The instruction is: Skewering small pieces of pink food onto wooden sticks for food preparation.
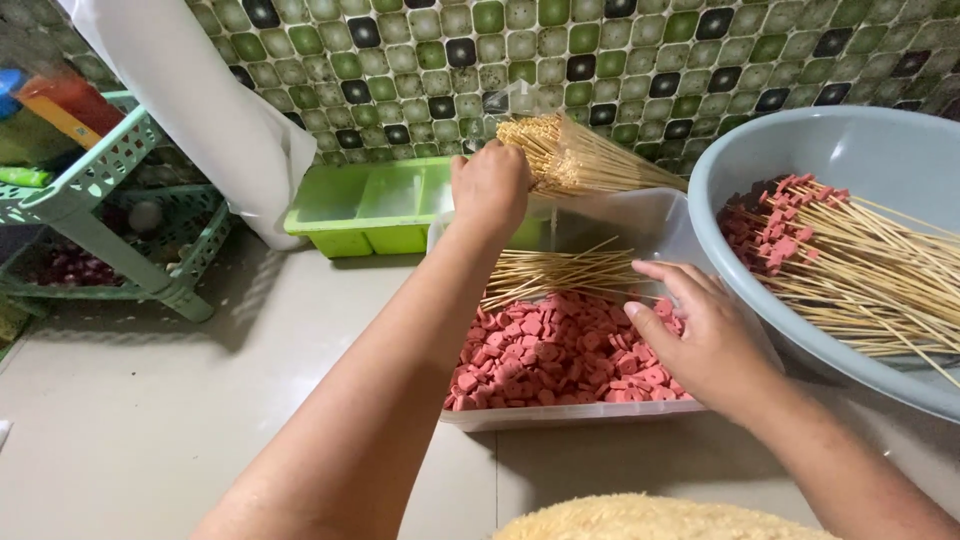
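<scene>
My left hand (490, 187) is closed around one end of a bundle of bamboo skewers (585, 158) in a clear plastic bag, held above the far end of a clear plastic tray (570, 414). The tray holds many pink sausage slices (550, 350) and a loose pile of bare skewers (560, 272). Over the slices at the tray's right side hovers my right hand (700, 335), fingers spread and holding nothing. A large grey-blue basin (800, 160) to the right contains several skewers threaded with pink slices (840, 260).
A lime green divided tray (375, 205) sits against the green tiled wall. A teal plastic rack (110, 200) stands at the left with a white bag (200, 110) beside it. A beige fuzzy surface (650, 518) shows at the bottom edge. The floor is pale tile.
</scene>
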